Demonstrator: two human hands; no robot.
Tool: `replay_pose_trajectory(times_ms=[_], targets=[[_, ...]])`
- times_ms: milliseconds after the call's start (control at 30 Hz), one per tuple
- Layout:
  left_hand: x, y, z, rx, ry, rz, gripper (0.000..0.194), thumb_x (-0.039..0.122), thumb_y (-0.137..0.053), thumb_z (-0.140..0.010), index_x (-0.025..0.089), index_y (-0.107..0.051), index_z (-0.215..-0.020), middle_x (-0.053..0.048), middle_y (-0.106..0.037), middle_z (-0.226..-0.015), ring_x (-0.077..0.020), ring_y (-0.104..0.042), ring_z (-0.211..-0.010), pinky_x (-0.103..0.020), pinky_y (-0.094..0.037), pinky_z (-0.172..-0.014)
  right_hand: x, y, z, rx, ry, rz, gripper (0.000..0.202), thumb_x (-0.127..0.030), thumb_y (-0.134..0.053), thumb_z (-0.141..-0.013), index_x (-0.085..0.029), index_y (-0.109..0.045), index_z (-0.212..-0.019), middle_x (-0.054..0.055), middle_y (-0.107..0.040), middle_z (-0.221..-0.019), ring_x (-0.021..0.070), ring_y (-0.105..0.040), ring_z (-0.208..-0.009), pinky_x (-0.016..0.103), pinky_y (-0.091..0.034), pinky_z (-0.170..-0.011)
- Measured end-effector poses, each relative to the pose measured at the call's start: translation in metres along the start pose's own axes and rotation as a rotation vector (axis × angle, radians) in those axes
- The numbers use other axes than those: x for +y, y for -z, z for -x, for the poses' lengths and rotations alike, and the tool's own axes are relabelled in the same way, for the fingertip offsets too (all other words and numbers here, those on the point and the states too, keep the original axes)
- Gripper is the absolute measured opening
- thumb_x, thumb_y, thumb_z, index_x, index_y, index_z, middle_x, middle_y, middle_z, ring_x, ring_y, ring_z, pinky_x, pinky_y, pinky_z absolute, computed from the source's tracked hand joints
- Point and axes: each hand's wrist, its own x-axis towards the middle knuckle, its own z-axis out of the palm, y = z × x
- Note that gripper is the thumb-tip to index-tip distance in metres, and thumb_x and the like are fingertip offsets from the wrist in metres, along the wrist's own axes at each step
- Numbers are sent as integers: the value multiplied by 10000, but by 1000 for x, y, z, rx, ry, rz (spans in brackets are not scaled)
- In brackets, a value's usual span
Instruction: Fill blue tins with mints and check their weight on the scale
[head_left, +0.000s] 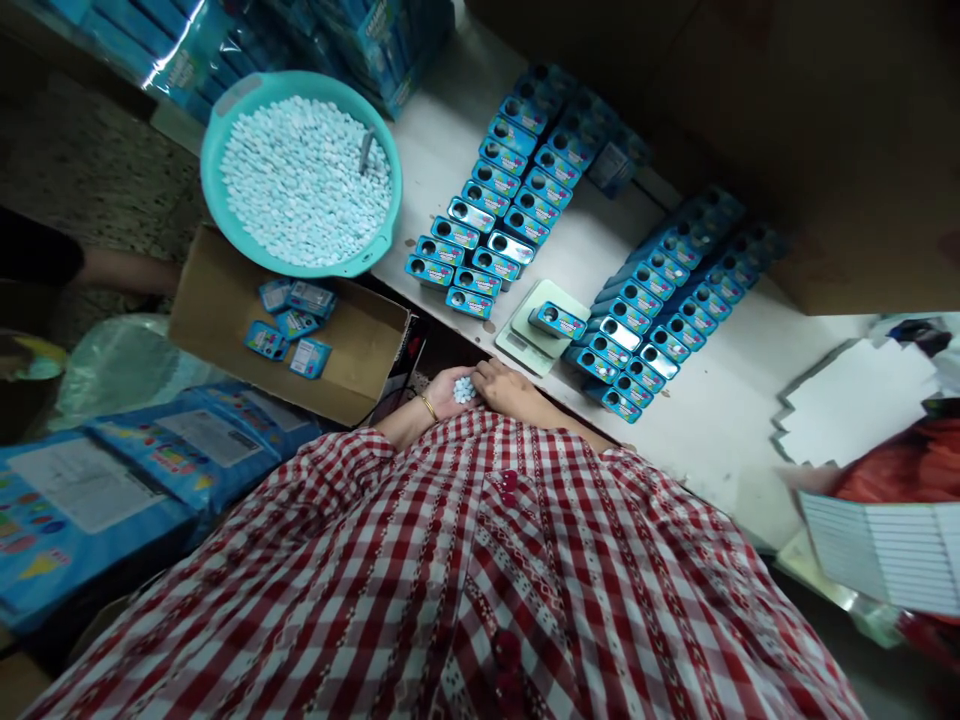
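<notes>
Small pale-blue candies [464,390] lie heaped in the cupped palm of my left hand [444,388], which has a gold bangle at its wrist. My right hand [504,386] meets it at the table's front edge, its fingers bent together against the candies; what they pinch, if anything, is hidden. Just beyond, a small blue tin [559,319] with a round opening in its top stands on a white scale [519,335]. A turquoise basin [209,165], full of the same candies with a grey scoop [366,150] stuck in them, is at the upper left.
Rows of blue tins stand left [495,178] and right [641,298] of the scale. Below the basin, a cardboard box [217,330] contains several closed packs. Blue cartons [165,470] are at my left. White card sheets [855,400] lie far right. Another person's arm [127,272] reaches in from the left.
</notes>
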Motion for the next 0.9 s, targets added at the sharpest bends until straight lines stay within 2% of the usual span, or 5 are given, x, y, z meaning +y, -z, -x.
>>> replay_pose_trajectory(times_ms=[333,467,600,767,900], targets=[[0,0,1,-28,16,31,260,82,-452,-810,114,-570,-581,-47,-573,-498,-171,-642,-606,-287,-535,-648,2,-2,2,43,28,-57,224,-110,-372,-909,-127,-591,-952,101,-577,-956,205,-488,-904,296,-442,-695],[1,-3,1,-61,13,43,231,74,-458,-809,107,-593,-624,-53,-597,-522,-163,-631,-575,-292,-534,-654,8,-9,6,147,-31,-195,172,-159,-433,-898,-144,-595,-955,101,-585,-971,202,-492,-913,301,-445,-730],[4,-25,-2,-190,-31,45,231,70,-418,-831,84,-640,-768,-76,-648,-617,-167,-650,-646,-309,-532,-734,26,-3,17,378,-156,-343,151,-153,-470,-865,-158,-602,-939,88,-603,-947,188,-524,-890,315,-451,-812],[13,-65,-6,-302,-86,17,231,101,-420,-846,60,-642,-896,-112,-694,-758,-183,-673,-745,-331,-520,-809,65,20,30,707,-302,-428,116,-129,-495,-805,-172,-602,-824,56,-606,-831,163,-556,-795,291,-468,-751],[19,-75,-7,-288,-92,-10,257,124,-421,-849,58,-628,-988,-138,-706,-849,-202,-680,-836,-320,-519,-806,95,28,31,754,-418,-434,111,-131,-507,-767,-183,-604,-779,41,-603,-795,156,-561,-749,287,-469,-718]])
